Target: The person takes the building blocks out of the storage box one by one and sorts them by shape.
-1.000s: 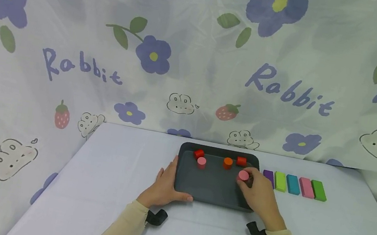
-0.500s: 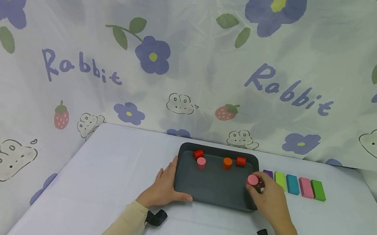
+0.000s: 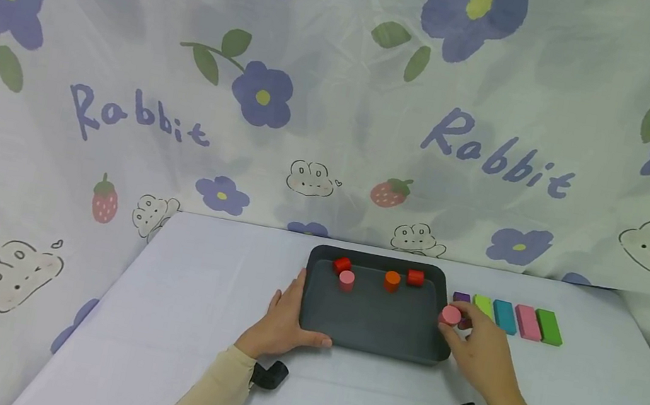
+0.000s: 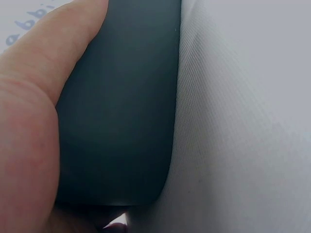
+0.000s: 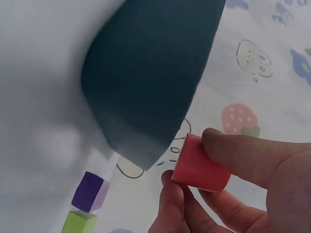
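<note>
A pink cylinder block [image 3: 450, 315] is pinched between the thumb and fingers of my right hand [image 3: 486, 355], over the right edge of the dark grey tray [image 3: 369, 324]. In the right wrist view, this pink cylinder [image 5: 200, 165] shows beside the tray's wall [image 5: 146, 73], apart from it. My left hand [image 3: 281, 324] rests against the tray's front left corner, straight fingers along the left side and thumb at the front wall. Inside the tray are a red cylinder [image 3: 342, 266], another pink cylinder [image 3: 346, 281], an orange cylinder [image 3: 392, 282] and a second red cylinder [image 3: 415, 278] lying on its side.
Right of the tray stands a row of flat blocks: purple [image 3: 461, 298], lime [image 3: 483, 305], blue [image 3: 505, 317], pink [image 3: 528, 323] and green [image 3: 549, 327]. My right hand partly covers the purple and lime ones. A printed cloth [image 3: 338, 126] hangs behind the white table [image 3: 210, 269].
My right hand has carried the pink cylinder rightward from above the tray's inside to its right edge. The left hand has stayed at the corner.
</note>
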### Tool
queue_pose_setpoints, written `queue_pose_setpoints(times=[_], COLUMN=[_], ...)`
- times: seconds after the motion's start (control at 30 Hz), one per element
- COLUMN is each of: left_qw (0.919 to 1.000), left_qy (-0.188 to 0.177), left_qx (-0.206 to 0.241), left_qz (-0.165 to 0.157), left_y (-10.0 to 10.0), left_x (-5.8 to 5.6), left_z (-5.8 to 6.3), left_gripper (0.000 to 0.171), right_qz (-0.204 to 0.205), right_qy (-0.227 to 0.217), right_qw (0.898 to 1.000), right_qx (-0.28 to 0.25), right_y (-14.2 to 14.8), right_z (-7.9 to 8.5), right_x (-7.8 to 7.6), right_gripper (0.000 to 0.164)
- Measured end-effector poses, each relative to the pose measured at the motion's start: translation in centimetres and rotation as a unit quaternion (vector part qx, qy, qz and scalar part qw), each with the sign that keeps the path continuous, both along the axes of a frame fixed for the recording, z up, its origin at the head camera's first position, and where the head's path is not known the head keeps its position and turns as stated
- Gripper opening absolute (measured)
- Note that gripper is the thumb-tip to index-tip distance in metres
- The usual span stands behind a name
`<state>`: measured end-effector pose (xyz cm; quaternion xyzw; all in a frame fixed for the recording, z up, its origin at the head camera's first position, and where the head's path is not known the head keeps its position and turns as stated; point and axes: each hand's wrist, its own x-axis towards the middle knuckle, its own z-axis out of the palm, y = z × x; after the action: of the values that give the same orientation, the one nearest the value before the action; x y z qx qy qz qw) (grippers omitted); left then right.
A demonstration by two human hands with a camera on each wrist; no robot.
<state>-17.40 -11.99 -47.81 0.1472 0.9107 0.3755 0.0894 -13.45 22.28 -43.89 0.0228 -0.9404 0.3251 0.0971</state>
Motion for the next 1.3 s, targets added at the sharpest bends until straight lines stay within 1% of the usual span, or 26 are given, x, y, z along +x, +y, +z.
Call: queue_pose_setpoints(times=[0.17,0.33,0.53,0.77,0.9,1.1,1.3], left_qw=[1.0,1.0,1.0,1.0,1.0,0.9999,1.0], left_qy=[0.001,0.0,0.0,0.0,-0.001,0.003,0.002], left_qx=[-0.002,-0.002,-0.01,-0.005,-0.008,-0.012,-0.007], left_qz=[-0.003,-0.004,0.0,-0.001,-0.001,-0.001,-0.002], left_y=[0.0,0.0,0.1,0.1,0.1,0.0,-0.1], left_x=[0.0,0.0,-0.1,-0.1,0.0,-0.1,-0.1], left_z=[0.0,0.1,0.1,0.1,0.0,-0.2,-0.2], left_gripper=[0.136,0.136,0.135,0.134,0.135,0.134,0.135], right_qz=[-0.004,-0.008,-0.013,-0.024,-0.029,-0.035,-0.041], right_qy=[0.006,0.019,0.017,0.016,0.016,0.002,-0.027], right_qw=[1.0,1.0,1.0,0.999,0.999,0.999,0.999], right_qx=[0.003,0.008,0.011,0.013,0.012,0.014,0.018], right_y=[0.4,0.7,0.9,0.9,0.9,1.1,1.2], right_z=[0.1,-0.3,-0.8,-0.8,-1.0,-1.6,-1.9], right_x=[0.1,0.0,-0.1,0.1,0.1,-0.1,-0.2], right_gripper=[0.043,0.04,0.041,0.043,0.044,0.043,0.043])
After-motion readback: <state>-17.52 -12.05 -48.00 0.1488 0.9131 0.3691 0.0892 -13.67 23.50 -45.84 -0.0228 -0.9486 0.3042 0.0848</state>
